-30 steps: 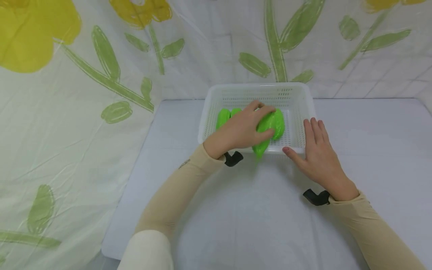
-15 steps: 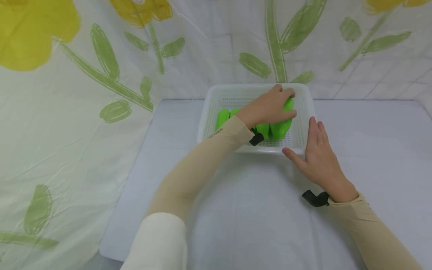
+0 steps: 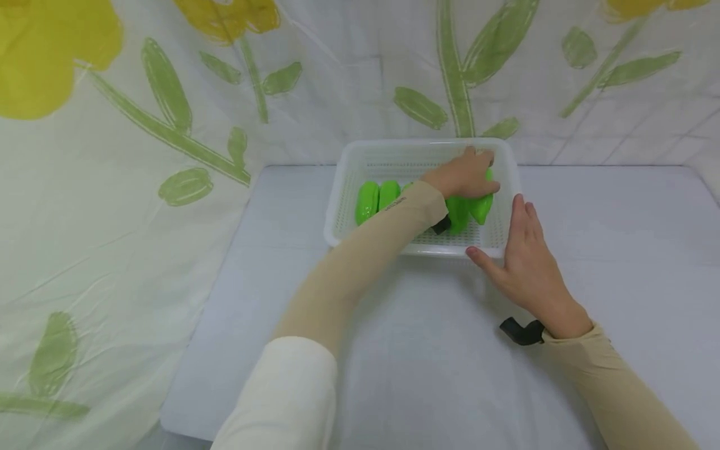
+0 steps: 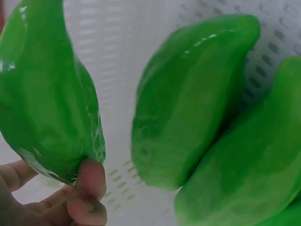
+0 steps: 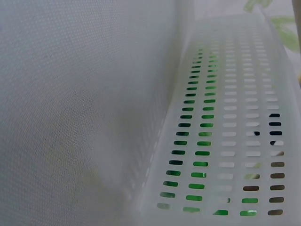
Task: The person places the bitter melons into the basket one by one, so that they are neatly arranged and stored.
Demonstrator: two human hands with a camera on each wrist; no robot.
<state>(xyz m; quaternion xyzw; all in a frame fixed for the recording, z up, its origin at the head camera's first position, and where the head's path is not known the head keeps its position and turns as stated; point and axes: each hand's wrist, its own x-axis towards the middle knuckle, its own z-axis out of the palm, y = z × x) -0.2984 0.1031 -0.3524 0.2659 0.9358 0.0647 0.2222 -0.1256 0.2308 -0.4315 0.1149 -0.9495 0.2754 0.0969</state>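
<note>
My left hand [image 3: 471, 175] reaches into the right part of a white plastic basket [image 3: 422, 250]. Its thumb and fingers grip one end of a glossy green pepper-shaped piece [image 3: 481, 209]. The left wrist view shows the held piece [image 4: 44, 99] with the fingertips pinching its lower end, beside two like it [image 4: 188, 103] that touch each other. More green pieces [image 3: 368, 203] stand in a row at the left of the basket, partly covered by my left forearm. My right hand [image 3: 531, 269], fingers straight, lies along the basket's right front corner, thumb at the front rim.
The basket stands on a light table [image 3: 427, 350] near its back edge. Behind hangs a flowered curtain [image 3: 315, 112]. From the right wrist view, the slotted basket wall [image 5: 230, 127] shows green through its holes.
The left hand has moved right and slightly back, lowering the green piece that hung over the front rim into the basket's right part. The right hand has hardly moved.
</note>
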